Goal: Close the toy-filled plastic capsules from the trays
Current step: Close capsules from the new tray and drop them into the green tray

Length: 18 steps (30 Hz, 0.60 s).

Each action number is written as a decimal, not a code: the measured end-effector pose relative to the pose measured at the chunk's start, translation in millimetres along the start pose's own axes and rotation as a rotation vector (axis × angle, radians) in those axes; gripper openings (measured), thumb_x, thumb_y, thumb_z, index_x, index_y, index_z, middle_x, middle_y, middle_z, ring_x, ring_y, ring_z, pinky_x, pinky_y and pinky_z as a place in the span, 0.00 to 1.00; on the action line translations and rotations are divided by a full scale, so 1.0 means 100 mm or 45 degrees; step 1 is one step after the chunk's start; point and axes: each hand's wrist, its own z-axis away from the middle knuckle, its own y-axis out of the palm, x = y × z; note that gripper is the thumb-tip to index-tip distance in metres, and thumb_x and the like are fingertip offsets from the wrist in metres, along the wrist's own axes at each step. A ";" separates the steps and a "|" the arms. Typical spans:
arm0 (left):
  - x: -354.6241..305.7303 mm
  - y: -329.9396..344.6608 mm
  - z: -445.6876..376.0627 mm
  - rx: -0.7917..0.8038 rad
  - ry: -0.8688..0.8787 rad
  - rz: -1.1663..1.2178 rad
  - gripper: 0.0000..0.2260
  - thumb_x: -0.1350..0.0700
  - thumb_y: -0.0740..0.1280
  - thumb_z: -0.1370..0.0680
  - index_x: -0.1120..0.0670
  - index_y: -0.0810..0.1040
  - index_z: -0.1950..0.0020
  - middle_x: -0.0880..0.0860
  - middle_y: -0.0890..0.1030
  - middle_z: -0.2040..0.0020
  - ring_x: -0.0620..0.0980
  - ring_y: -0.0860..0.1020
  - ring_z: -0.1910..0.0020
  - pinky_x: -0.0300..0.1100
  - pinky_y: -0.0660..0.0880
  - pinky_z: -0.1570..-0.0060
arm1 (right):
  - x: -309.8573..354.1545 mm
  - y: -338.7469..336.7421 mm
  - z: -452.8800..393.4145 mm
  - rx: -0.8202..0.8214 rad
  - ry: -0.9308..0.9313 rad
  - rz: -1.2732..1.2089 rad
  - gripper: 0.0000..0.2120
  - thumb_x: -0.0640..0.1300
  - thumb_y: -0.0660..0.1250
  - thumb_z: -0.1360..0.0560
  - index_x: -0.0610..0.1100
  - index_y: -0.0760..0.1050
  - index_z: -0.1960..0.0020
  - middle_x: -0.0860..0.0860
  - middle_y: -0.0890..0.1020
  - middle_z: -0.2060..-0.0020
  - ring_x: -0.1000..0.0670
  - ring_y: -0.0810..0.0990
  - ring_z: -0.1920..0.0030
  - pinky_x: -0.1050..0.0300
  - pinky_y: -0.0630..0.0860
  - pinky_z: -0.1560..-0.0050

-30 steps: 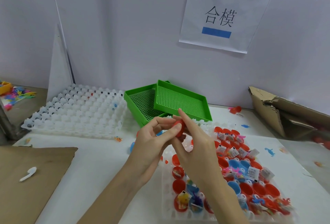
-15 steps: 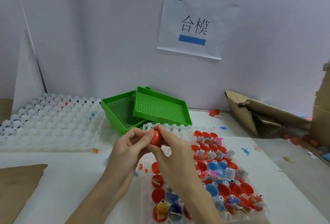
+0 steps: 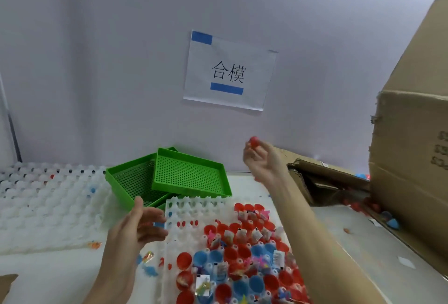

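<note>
Nearest, the white tray, taken here as the landmark: still crowded with open red and blue capsule halves, many with small toys and paper tags sitting in them. Only the far-left rows of that tray empty, so by this showing just a small share of the work done and most of it left. Dozens of halves waiting to be snapped together, though an exact count not possible.

Just left of the tray, the left hand: fingers spread and relaxed, holding nothing, hovering over the tabletop. A few loose toy bits scattered on the tabletop beside it.

Above the tray's far-right corner, the right hand: raised well clear, fingers curled round one red capsule. Blurred, so no telling for certain whether fully snapped shut; looks like a whole ball, likely finished and bound for the cardboard box right of the tray, where red and blue balls show at its foot. A guess only.

Beyond the tray's far edge, two green mesh baskets, one tilted on the other. Left of the tray, more white trays, almost all pockets empty. Farthest back, above the tray, a paper sign on the wall.
</note>
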 end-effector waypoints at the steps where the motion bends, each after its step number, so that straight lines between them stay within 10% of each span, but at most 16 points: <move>1: 0.00 -0.01 -0.02 -0.007 -0.006 0.004 0.27 0.39 0.64 0.23 0.63 0.84 0.54 0.65 0.85 0.57 0.58 0.84 0.65 0.54 0.78 0.57 | 0.20 0.01 -0.15 -0.086 -0.070 -0.098 0.12 0.40 0.67 0.18 0.36 0.73 0.38 0.43 0.78 0.48 0.50 0.78 0.53 0.58 0.78 0.50; 6: -0.02 -0.05 -0.05 -0.011 -0.014 0.015 0.26 0.39 0.63 0.22 0.60 0.85 0.61 0.65 0.84 0.60 0.56 0.83 0.67 0.53 0.77 0.58 | 0.18 -0.28 -0.39 -0.242 -0.069 0.633 0.16 0.38 0.70 0.20 0.34 0.73 0.35 0.43 0.82 0.47 0.48 0.82 0.46 0.58 0.79 0.50; 12: 0.00 -0.02 0.00 0.035 -0.004 0.034 0.22 0.40 0.65 0.24 0.56 0.86 0.65 0.60 0.84 0.63 0.53 0.81 0.69 0.51 0.76 0.59 | -0.41 -0.52 -0.03 0.226 -0.273 2.168 0.05 0.46 0.74 0.22 0.47 0.87 0.50 0.54 0.87 0.61 0.56 0.82 0.61 0.62 0.78 0.61; 18: -0.01 -0.01 0.01 0.046 -0.010 -0.029 0.24 0.46 0.63 0.17 0.58 0.85 0.65 0.63 0.84 0.61 0.53 0.80 0.70 0.51 0.76 0.60 | -0.69 -0.42 0.23 0.708 -0.146 2.593 0.05 0.47 0.76 0.26 0.53 0.88 0.50 0.56 0.85 0.61 0.61 0.80 0.63 0.73 0.70 0.64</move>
